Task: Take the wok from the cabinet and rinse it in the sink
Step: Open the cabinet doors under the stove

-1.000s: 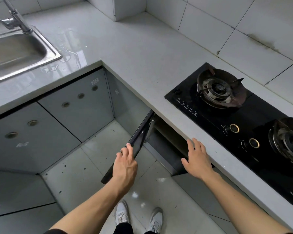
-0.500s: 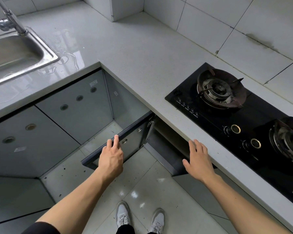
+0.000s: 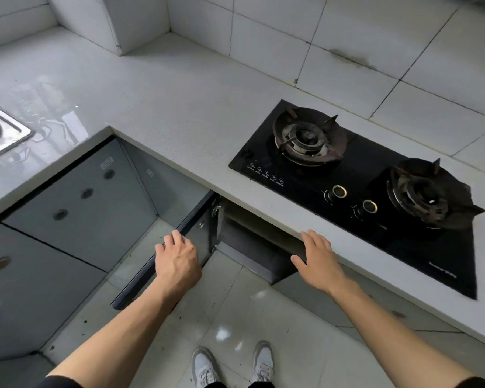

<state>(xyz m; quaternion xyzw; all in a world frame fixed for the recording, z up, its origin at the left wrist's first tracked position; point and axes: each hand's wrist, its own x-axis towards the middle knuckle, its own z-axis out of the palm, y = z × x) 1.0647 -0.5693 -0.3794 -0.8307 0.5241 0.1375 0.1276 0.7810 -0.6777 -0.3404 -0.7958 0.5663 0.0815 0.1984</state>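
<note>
Below the speckled white stone surface (image 3: 179,113), one glossy grey cabinet door's (image 3: 199,233) top edge is gripped by the left hand (image 3: 177,259), while the right hand (image 3: 317,259) is held flat, released.

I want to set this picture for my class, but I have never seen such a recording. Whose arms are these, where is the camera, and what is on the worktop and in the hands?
The camera sits on a person's head and looks down, so the bare arms and shoes are the wearer's own. The left hand grips the top edge of an open cabinet door. The right hand rests, fingers straight, at the edge of the pale worktop, holding nothing. Set into the worktop are a black two-burner gas hob and, far left, the corner of a steel sink. No wok is visible yet.
</note>
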